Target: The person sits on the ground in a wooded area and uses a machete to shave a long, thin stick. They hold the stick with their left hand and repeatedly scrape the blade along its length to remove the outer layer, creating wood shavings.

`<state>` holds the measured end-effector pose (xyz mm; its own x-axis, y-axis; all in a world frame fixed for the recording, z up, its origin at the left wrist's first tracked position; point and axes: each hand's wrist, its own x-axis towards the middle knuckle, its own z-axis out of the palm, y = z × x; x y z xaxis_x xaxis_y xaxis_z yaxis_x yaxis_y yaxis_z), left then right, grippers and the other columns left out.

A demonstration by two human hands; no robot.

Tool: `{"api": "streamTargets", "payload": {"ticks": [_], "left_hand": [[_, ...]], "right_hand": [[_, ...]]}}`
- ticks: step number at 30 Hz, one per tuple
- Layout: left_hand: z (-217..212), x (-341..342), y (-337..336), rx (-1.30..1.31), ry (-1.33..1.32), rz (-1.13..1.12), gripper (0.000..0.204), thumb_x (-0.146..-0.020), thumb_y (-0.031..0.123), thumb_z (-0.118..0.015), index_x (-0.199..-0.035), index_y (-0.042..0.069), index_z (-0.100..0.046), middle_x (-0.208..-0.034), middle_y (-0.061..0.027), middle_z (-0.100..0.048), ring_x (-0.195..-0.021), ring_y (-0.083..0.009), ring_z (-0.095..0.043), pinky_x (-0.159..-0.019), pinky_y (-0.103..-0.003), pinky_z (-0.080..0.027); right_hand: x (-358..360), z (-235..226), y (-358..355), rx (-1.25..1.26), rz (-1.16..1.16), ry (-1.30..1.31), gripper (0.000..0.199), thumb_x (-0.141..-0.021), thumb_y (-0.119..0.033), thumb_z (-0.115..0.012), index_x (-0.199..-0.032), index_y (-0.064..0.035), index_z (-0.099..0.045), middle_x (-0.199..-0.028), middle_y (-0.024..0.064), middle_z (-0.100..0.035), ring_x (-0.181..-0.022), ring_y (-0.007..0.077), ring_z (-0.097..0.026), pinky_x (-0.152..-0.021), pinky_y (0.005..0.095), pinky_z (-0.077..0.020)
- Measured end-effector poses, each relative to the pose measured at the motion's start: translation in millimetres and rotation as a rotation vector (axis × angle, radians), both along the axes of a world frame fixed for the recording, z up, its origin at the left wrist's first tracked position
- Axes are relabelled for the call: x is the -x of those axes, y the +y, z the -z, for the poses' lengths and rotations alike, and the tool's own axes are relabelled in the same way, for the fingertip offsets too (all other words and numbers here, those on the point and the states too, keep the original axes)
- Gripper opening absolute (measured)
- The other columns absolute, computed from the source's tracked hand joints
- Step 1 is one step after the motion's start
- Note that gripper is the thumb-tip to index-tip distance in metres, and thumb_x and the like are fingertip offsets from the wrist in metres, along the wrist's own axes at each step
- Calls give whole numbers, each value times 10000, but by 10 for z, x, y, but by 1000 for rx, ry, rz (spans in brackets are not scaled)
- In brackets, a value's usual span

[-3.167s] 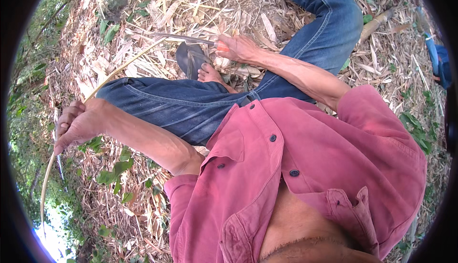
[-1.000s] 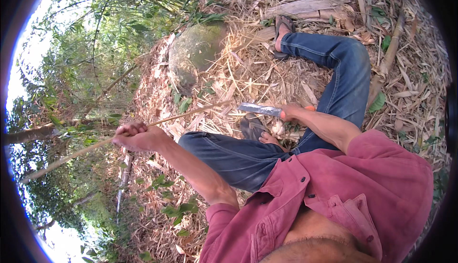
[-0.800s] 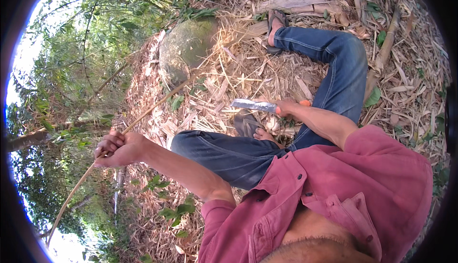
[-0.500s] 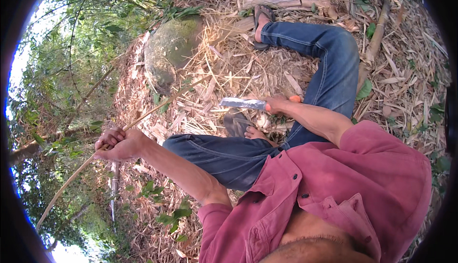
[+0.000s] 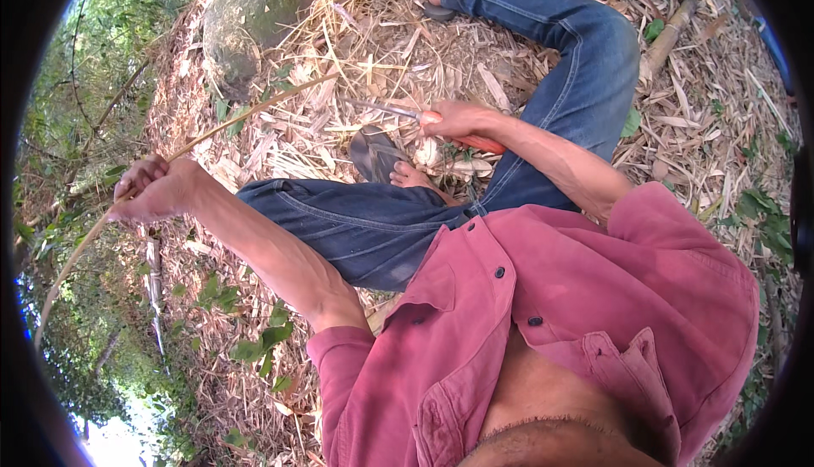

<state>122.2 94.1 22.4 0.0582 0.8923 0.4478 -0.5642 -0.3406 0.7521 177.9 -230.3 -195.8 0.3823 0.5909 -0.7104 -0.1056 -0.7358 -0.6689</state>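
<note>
A long, thin bamboo-like strip (image 5: 254, 112) slants across the left side, bending down at its lower end. My left hand (image 5: 159, 189) is closed around it partway along, arm stretched out. In front of my knees my right hand (image 5: 451, 119) grips a knife by its orange handle (image 5: 482, 142). The knife's blade (image 5: 386, 108) points left and shows as a narrow, nearly edge-on line. The strip's upper end lies to the left of the blade tip, with a small gap between them in the picture.
A mossy boulder (image 5: 254, 22) sits at the upper left, with pale shavings (image 5: 356, 64) beside it. My bent legs in jeans (image 5: 585, 69) flank the work spot, a sandalled foot (image 5: 381, 158) near the knife. Leafy plants (image 5: 267, 340) grow at the lower left; a bamboo pole (image 5: 670, 39) lies right.
The whole scene has shifted up and left in the picture. The knife has turned from showing its broad side to nearly edge-on. Both hands keep their holds.
</note>
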Motion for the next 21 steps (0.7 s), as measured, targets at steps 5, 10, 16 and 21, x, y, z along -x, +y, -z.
{"api": "streamTargets", "payload": {"ticks": [5, 10, 16, 21], "left_hand": [[-8, 22, -19, 25, -23, 37, 539, -907, 618, -272, -652, 157, -388, -528, 58, -227, -450, -76, -194, -398, -225, -139], [-35, -65, -226, 44, -5, 97, 555, -877, 653, -297, -652, 151, -367, -532, 51, -244, -454, -73, -218, -393, -225, -162], [28, -307, -501, 25, 34, 94, 564, -834, 660, -401, -655, 129, -345, -510, 41, -242, -408, -77, -239, -347, -237, -164], [-4, -324, -484, -2, 8, 102, 561, -819, 649, -454, -656, 121, -355, -486, 43, -227, -385, -81, -235, -339, -237, -156]], "right_hand": [[26, -281, -201, -187, 241, 145, 431, -839, -432, -586, -946, -20, -529, -626, 15, -479, -495, 111, -531, -425, 268, -450], [137, -603, -225, -264, 267, -241, 468, -841, -501, -564, -862, -35, -546, -653, 44, -519, -515, 123, -509, -475, 280, -418], [206, -836, 41, -335, 187, -422, 510, -813, -552, -564, -822, -43, -542, -669, 89, -538, -640, 211, -541, -618, 364, -422], [205, -733, 273, -390, 142, -424, 530, -799, -567, -557, -784, -39, -518, -660, 131, -551, -635, 267, -552, -606, 391, -421]]}}
